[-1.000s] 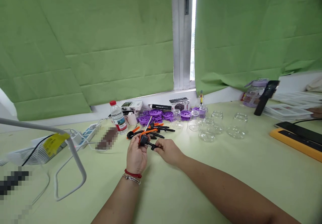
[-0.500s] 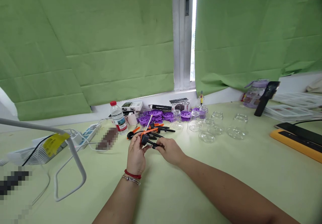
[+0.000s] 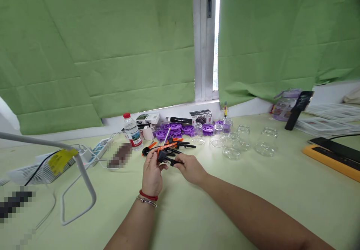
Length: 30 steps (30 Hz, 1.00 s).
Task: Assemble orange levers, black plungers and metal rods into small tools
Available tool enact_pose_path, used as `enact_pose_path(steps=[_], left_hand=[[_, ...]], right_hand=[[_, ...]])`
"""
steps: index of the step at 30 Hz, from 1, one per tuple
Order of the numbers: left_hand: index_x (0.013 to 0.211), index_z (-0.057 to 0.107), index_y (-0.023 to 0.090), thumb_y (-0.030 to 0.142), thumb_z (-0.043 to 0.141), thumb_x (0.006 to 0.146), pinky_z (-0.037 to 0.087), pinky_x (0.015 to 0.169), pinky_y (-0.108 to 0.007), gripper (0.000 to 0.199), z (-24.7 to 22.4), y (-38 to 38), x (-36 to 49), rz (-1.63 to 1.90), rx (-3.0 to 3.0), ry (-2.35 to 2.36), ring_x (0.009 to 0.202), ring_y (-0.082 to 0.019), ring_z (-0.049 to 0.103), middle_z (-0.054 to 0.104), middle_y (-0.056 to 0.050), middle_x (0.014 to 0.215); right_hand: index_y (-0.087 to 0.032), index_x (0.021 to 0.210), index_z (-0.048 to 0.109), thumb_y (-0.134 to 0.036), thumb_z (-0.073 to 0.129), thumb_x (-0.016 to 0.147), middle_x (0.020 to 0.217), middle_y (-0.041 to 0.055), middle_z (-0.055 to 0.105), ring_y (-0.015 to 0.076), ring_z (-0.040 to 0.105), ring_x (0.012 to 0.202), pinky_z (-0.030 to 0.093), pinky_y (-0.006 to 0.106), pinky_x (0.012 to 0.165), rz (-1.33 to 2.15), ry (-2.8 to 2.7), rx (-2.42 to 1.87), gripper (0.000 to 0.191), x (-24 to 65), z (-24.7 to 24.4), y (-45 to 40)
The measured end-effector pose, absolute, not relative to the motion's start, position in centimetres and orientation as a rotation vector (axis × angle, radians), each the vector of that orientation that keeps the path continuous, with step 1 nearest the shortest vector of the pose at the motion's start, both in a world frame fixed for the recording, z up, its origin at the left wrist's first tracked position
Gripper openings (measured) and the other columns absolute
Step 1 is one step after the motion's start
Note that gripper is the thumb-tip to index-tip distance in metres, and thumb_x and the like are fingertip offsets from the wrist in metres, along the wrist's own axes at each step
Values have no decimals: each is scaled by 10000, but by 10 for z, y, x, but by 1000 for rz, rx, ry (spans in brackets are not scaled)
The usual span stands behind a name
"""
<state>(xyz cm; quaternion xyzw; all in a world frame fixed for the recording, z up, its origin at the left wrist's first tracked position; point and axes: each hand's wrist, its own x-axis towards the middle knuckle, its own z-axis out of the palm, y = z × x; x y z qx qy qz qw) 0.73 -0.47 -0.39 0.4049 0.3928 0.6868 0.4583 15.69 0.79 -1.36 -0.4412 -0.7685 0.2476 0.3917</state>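
Observation:
Between my two hands is a black and orange tool point(image 3: 162, 155), held above the table. My left hand point(image 3: 152, 171) is closed round its orange part and black head. The fingers of my right hand point(image 3: 189, 167) pinch the thin black end at the tool's right. Just behind, more black and orange tools point(image 3: 184, 144) lie in a loose pile, partly hidden by the held one. A thin white stick point(image 3: 167, 136) rises at a slant behind my left hand; its lower end is hidden.
Purple wheel-like parts point(image 3: 173, 127), small boxes point(image 3: 147, 119) and a water bottle point(image 3: 132, 132) stand behind. Several glass jars point(image 3: 232, 150) are at the right, near an orange and black device point(image 3: 332, 162). A grey metal stand point(image 3: 87, 182) and power strip point(image 3: 99, 148) lie left.
The thin end of the held tool and my right fingertips have shifted very slightly. Both hands keep their hold, and the other things stay in place.

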Motion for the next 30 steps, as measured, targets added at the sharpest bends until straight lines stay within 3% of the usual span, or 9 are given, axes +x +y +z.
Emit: enact_pose_path(steps=[5, 12, 16, 19, 23, 26, 30], left_hand=[[1031, 568, 217, 412, 559, 803, 383, 423, -183, 300, -2, -6, 9, 1700, 1023, 972, 627, -101, 498, 562, -29, 888], [1045, 570, 231, 425, 472, 856, 404, 473, -206, 287, -7, -7, 12, 1723, 1109, 1054, 652, -107, 485, 573, -36, 978], [983, 562, 221, 321, 462, 858, 466, 734, -249, 189, -7, -6, 12, 1848, 1128, 1055, 894, -141, 561, 582, -39, 1059], [920, 485, 229, 235, 492, 820, 411, 916, -299, 100, -3, -6, 11, 1947, 1054, 921, 1094, -156, 533, 578, -32, 1130], [825, 409, 224, 258, 495, 822, 424, 890, -335, 92, 0, -9, 11, 1957, 1031, 885, 1019, -166, 574, 590, -30, 1102], [854, 458, 219, 354, 473, 860, 440, 829, -319, 136, 0, -12, 12, 1972, 1120, 1030, 926, -164, 572, 575, -40, 1055], [922, 527, 217, 394, 413, 905, 393, 877, -298, 211, 3, -18, 12, 2043, 1410, 1290, 979, -162, 516, 536, -40, 1046]], right_hand=[[-180, 772, 601, -158, 568, 777, 693, 0, 613, 130, 518, 637, 363, 231, 604, 640, -1946, -1100, 41, 157, -14, 8], [-179, 760, 586, -169, 564, 774, 642, -21, 554, 105, 450, 576, 346, 212, 562, 682, -1898, -1040, 28, 154, -20, 9], [-179, 748, 576, -184, 560, 771, 643, -20, 538, 104, 439, 581, 343, 212, 549, 765, -1890, -1021, 28, 150, -25, 7], [-179, 776, 564, -199, 550, 777, 632, -28, 509, 98, 421, 564, 335, 208, 525, 910, -1872, -997, 24, 146, -27, 4], [-183, 829, 533, -192, 521, 799, 689, -23, 518, 97, 456, 593, 356, 205, 534, 1059, -1841, -929, 33, 143, -26, 0], [-193, 850, 502, -187, 497, 817, 729, -17, 537, 102, 502, 626, 387, 212, 565, 1138, -1838, -864, 34, 141, -25, -4], [-198, 874, 447, -211, 471, 846, 752, -11, 568, 97, 532, 600, 409, 220, 569, 1296, -1835, -777, 39, 137, -26, -8]])
